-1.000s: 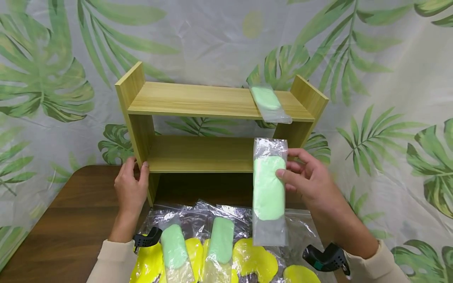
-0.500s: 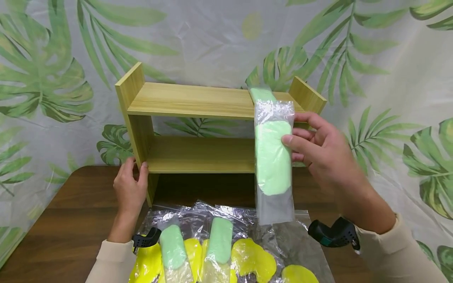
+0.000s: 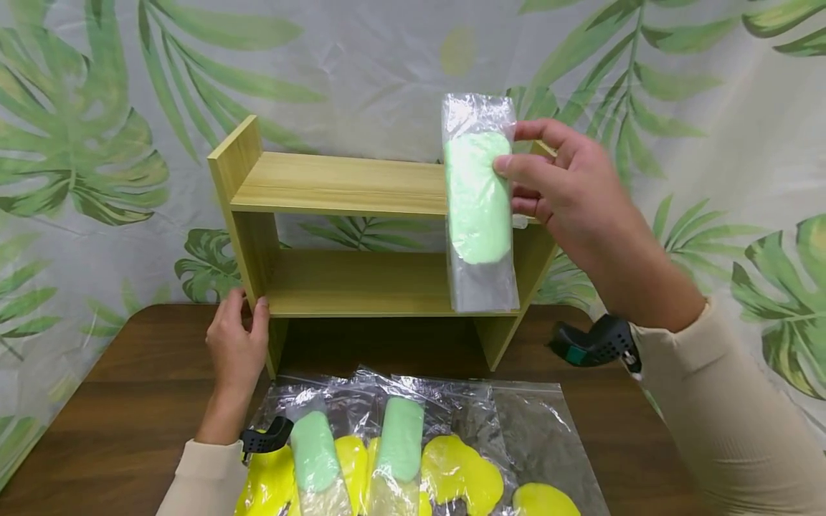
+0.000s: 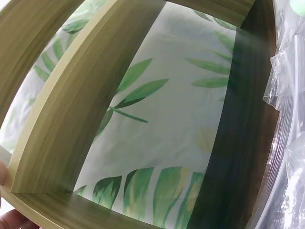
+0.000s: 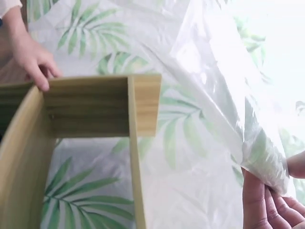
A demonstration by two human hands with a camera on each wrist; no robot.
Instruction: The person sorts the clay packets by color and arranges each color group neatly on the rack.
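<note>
My right hand (image 3: 568, 179) pinches the edge of a clear plastic bag with a flat green clay-like slab (image 3: 479, 201) inside. The bag hangs upright in front of the right part of the wooden shelf (image 3: 342, 183), overlapping its top board in the head view. In the right wrist view the thumb and fingers (image 5: 257, 200) hold the bag's plastic (image 5: 214, 95). Low on the shelf's left side panel, my left hand (image 3: 237, 337) grips the front edge, thumb in front and fingers on the outer side.
On the dark wooden table (image 3: 116, 416), clear zip bags with yellow flat pieces (image 3: 461, 469) lie before the shelf. Two bagged green slabs (image 3: 400, 437) rest over them. A leaf-patterned cloth (image 3: 374, 72) hangs behind. Plastic (image 3: 519, 222) pokes out behind the held bag.
My right hand has raised the bagged green slab from in front of the middle board to the top board's level. It now covers the bag lying up there. My left hand stays put.
</note>
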